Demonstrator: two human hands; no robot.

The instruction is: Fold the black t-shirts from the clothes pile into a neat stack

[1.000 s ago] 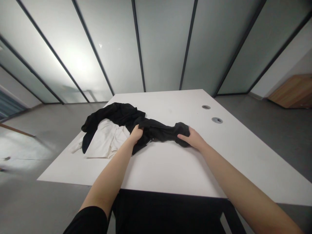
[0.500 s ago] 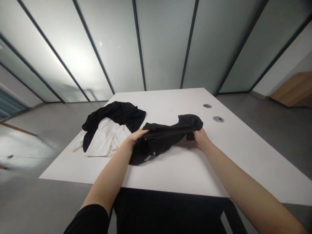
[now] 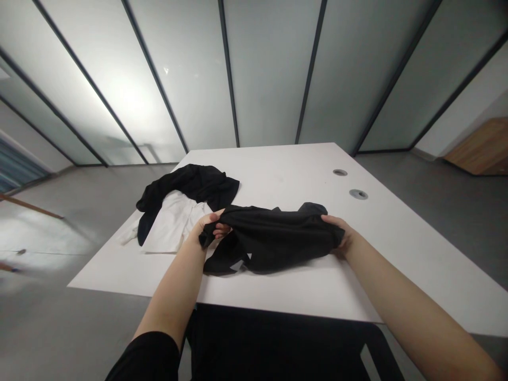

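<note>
A black garment [image 3: 281, 233], its exact kind unclear, stretches between my two hands just over the front of the table. My left hand [image 3: 216, 225] pinches its left end, with a bit of cloth hanging over the fingers. At the opposite end, my right hand [image 3: 339, 233] is closed on the fabric, thumb on top. Small white patches show near the garment's lower left edge, which droops onto the tabletop. Left of my left hand lies a white garment [image 3: 169, 227], partly over a heap of other black clothing [image 3: 194, 182].
The white table [image 3: 278, 177] has two round cable holes [image 3: 359, 194] toward its right side. A black chair [image 3: 286, 344] stands against the front edge, below my arms. Frosted glass panels [image 3: 265, 74] rise behind the table.
My right hand has moved right and a little nearer, pulling the black garment wider and flatter. My left hand has shifted slightly left. The clothes at the left stay put.
</note>
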